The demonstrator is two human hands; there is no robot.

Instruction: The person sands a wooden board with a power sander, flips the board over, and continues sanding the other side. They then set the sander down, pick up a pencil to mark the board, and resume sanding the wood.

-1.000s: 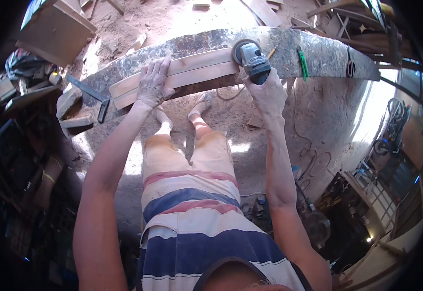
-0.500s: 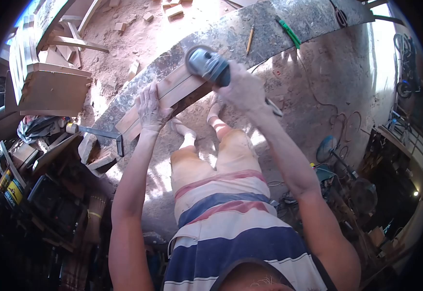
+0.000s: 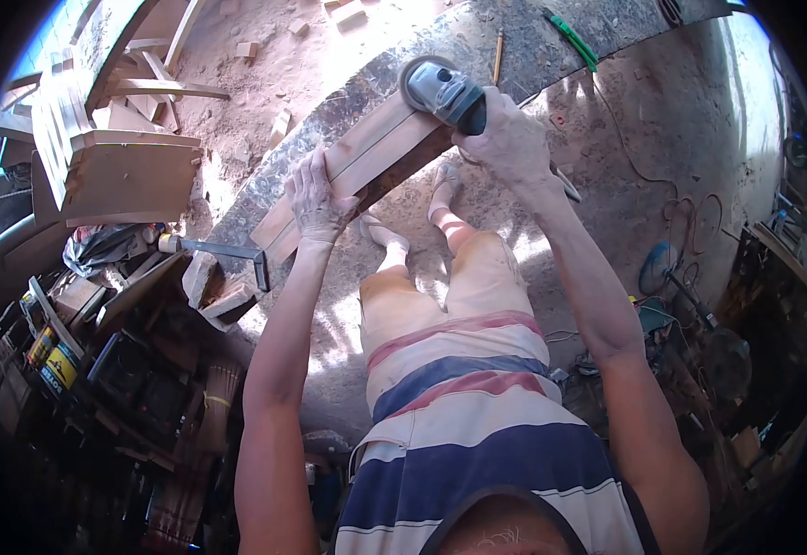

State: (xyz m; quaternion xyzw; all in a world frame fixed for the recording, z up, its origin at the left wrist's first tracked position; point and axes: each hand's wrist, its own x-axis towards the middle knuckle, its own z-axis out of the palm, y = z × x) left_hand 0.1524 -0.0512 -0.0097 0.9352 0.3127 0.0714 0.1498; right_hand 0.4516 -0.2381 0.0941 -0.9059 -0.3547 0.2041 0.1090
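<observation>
My right hand [image 3: 507, 139] is wrapped around the rear body of a grey angle grinder [image 3: 451, 95]. The grinder's round disc [image 3: 416, 80] lies over the far right end of two wooden boards [image 3: 380, 148], which are set side by side with a thin gap line between them. Lower down the boards, my left hand [image 3: 318, 199] grips across them, fingers over the top and thumb towards the near edge. Under the boards is a dark, stained work surface [image 3: 348, 102]. The disc's underside is hidden.
A pencil [image 3: 498, 57] and a green tool [image 3: 572, 39] lie on the surface's far part. A metal square [image 3: 227, 252] sits at its left end, near broken bricks [image 3: 227, 294]. Wooden furniture parts [image 3: 130, 176] stand left. A cord [image 3: 630, 153] trails across the floor at right.
The grinder has slid up and right along the boards to their far end. My left hand keeps its hold on the boards. The whole view has shifted a little.
</observation>
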